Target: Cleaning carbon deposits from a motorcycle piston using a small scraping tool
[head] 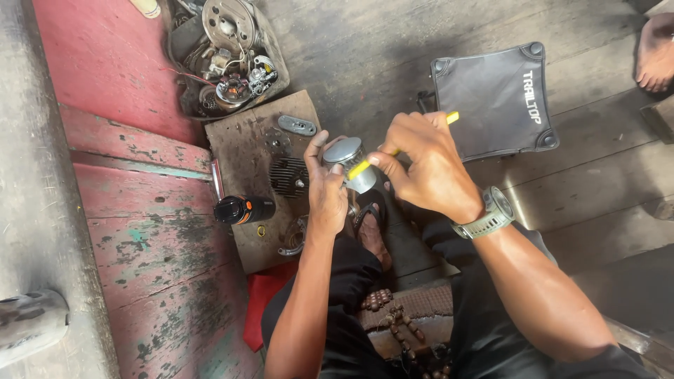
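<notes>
A grimy tray (188,105) beyond the left hand (327,189) holds a round metal plate (226,22), wiring and small engine parts. The left fingers are curled shut around a silver piston (345,156); the right hand (425,165) pinches a yellow tool (364,167) tight, its tip seemingly touching the piston's side. A black can (243,209) lies on a worn board (242,151) left of the fingers — a dark folded stool (495,98) beyond the right hand

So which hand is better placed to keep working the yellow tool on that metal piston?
Right hand: it likely suits, already gripping the yellow tool against the piston, while the left hand holds the piston.
</notes>
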